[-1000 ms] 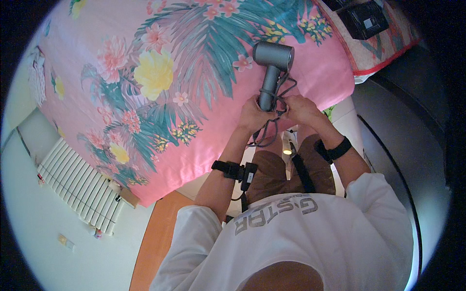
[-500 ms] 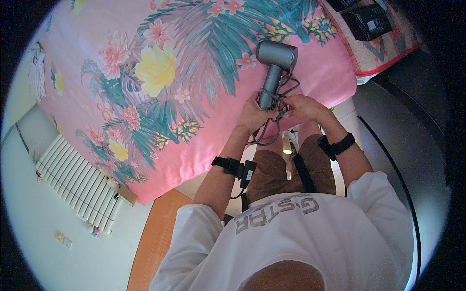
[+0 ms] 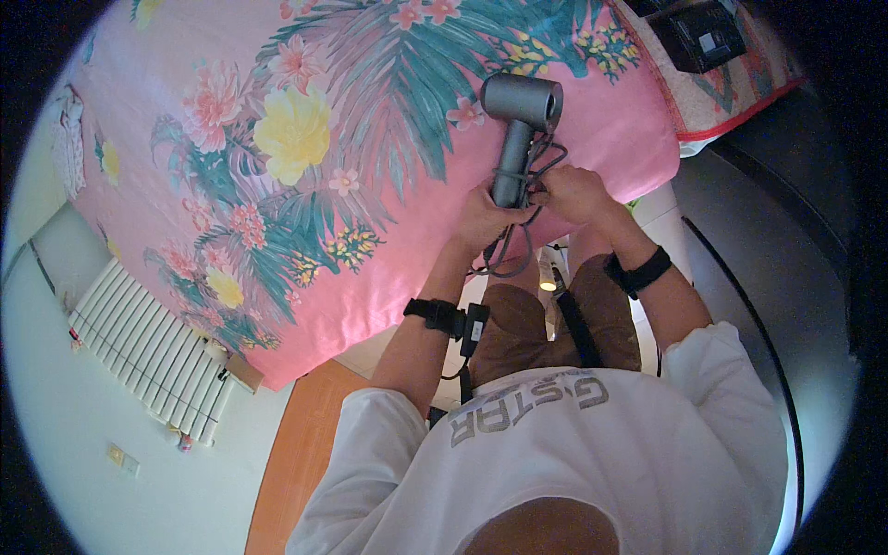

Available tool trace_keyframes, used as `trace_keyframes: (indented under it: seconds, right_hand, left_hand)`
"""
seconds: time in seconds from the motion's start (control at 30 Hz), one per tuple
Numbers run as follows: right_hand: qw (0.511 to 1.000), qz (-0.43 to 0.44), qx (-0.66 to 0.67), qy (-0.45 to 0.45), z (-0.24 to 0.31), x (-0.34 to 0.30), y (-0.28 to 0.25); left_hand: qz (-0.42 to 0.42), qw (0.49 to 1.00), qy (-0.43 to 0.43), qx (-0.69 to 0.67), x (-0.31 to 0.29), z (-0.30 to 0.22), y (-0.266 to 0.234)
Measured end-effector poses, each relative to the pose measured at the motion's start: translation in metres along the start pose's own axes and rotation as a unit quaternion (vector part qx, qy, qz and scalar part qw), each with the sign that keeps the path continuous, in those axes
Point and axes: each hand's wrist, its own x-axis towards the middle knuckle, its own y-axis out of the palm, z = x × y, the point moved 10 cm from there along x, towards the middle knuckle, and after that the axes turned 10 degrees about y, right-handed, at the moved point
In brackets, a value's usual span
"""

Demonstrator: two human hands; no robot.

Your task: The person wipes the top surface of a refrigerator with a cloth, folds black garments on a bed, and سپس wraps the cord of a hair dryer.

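Observation:
A dark grey hair dryer (image 3: 518,100) is held over the near edge of the bed, its wide head pointing away from me. My left hand (image 3: 483,220) is closed around the lower end of its handle. The dryer's dark power cord (image 3: 555,153) loops beside and around the handle, and a further loop hangs below my left hand. My right hand (image 3: 575,196) is closed on the cord just right of the handle, its fingertips pinched together. Some of the fingers of both hands are hidden.
The bed (image 3: 416,250) has a pink cover printed with flowers and leaves. At the far right a black box (image 3: 700,42) lies on a red-edged patterned mat (image 3: 689,102). A white radiator (image 3: 153,347) stands at the left wall. A dark curved surface (image 3: 768,222) is on my right.
My right hand has shifted slightly up with the cord, its fingers drawn in closer. The hair dryer has moved a little left in my left hand.

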Motion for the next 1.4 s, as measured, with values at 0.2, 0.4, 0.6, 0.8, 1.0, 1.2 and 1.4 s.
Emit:
trace_keyframes:
  seconds: [0.2, 0.4, 0.6, 0.8, 1.0, 1.2, 1.4]
  right_hand:
    - [0.975, -0.166, 0.134, -0.063, 0.020, -0.023, -0.029]
    - [0.986, -0.120, 0.113, -0.019, 0.010, -0.024, -0.012]
    - [0.940, -0.308, 0.104, -0.102, 0.036, -0.073, -0.063]
    - [0.884, -0.269, 0.382, -0.027, -0.045, -0.033, -0.056]
    - [0.707, 0.052, 0.705, -0.024, 0.002, -0.017, -0.019]
    - [0.871, -0.199, 0.434, -0.116, 0.020, -0.019, -0.050]
    - [0.910, -0.110, 0.398, -0.043, 0.034, -0.018, -0.053]
  left_hand:
    - [-0.084, 0.992, 0.096, -0.011, -0.004, -0.012, -0.007]
    - [0.003, 0.991, -0.015, -0.136, -0.007, -0.012, 0.010]
    - [0.003, 0.955, -0.038, -0.295, -0.015, -0.017, 0.006]
    - [0.047, 0.909, -0.036, -0.412, -0.018, -0.028, 0.014]
    - [0.033, 0.894, -0.051, -0.443, -0.014, -0.007, 0.015]
    - [0.006, 0.843, 0.002, -0.538, -0.006, -0.001, 0.022]
    - [-0.067, 0.921, 0.113, -0.367, -0.011, -0.036, -0.001]
